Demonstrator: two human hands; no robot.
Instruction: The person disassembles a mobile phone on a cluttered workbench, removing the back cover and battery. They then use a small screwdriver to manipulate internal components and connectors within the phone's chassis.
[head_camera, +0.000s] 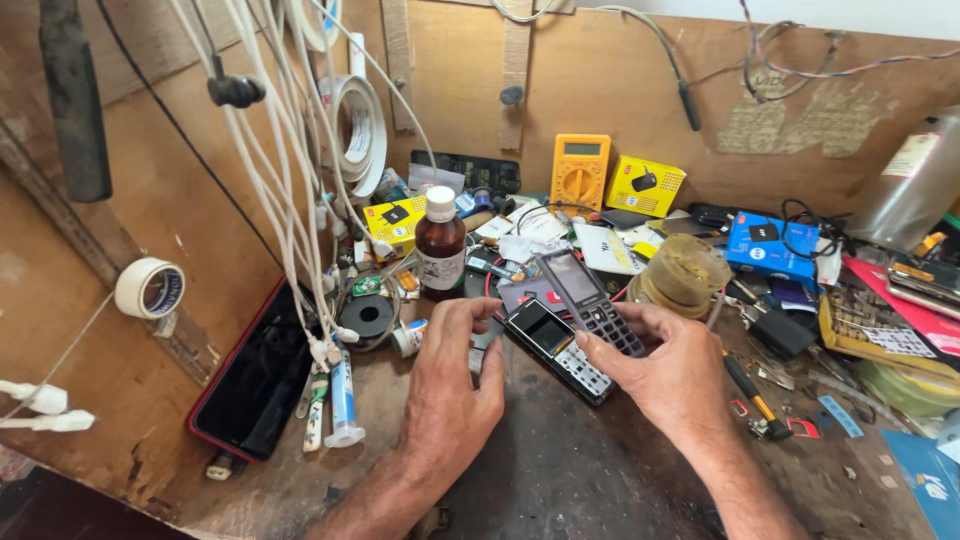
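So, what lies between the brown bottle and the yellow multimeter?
In the head view, a cluster of small packets and white papers lies between the brown bottle and the yellow multimeter.

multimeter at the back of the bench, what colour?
Yellow-orange case on the multimeter, with a grey display. Shows best in the head view, propped against the wooden back wall.

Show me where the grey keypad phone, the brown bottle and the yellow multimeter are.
grey keypad phone (590, 303), head view, on its keypad near the screen.
brown bottle (440, 255), head view, on its label.
yellow multimeter (579, 172), head view, on its dial.
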